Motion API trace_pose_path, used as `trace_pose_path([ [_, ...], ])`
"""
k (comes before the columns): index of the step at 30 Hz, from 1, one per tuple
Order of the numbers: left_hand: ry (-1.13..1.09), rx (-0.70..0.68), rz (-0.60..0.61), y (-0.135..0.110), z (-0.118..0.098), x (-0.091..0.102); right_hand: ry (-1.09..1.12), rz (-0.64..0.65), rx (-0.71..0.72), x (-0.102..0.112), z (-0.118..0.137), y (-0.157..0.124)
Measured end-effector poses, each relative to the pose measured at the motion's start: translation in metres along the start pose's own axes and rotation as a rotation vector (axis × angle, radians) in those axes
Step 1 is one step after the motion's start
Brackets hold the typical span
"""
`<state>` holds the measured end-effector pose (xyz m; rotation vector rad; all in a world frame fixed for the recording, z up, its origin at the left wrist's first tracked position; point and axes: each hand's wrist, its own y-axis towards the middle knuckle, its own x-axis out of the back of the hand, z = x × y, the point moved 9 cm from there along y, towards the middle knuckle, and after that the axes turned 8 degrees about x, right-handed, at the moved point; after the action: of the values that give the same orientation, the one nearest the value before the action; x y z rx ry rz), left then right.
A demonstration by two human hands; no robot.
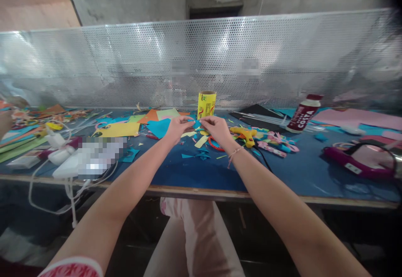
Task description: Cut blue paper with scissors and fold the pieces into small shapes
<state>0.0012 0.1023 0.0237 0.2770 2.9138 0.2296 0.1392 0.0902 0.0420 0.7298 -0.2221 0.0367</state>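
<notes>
Both my arms reach out over a blue table (220, 176) strewn with coloured paper scraps. My left hand (176, 128) and my right hand (216, 128) meet near the table's middle, fingers pinched together on a small piece of paper (196, 123) held between them; it is too small to make out well. Just behind the hands stands a yellow roll (206, 104). A yellow hot glue gun (244, 134) lies right of my right hand, and red scissors (213, 144) lie partly under that wrist.
A dark bottle with a white cap (304, 113) lies at the right. A pink device (358, 160) sits at the far right. White chargers and cables (63, 160) lie at the left. Paper sheets (119, 129) cover the left side. A perforated metal screen (201, 59) closes the back.
</notes>
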Motion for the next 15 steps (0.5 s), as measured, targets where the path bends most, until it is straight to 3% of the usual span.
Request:
trace_pose_path([
  [15,0.025,0.059,0.076,0.0,0.008,-0.008,-0.164,0.044,0.044,-0.004,0.012,-0.002],
])
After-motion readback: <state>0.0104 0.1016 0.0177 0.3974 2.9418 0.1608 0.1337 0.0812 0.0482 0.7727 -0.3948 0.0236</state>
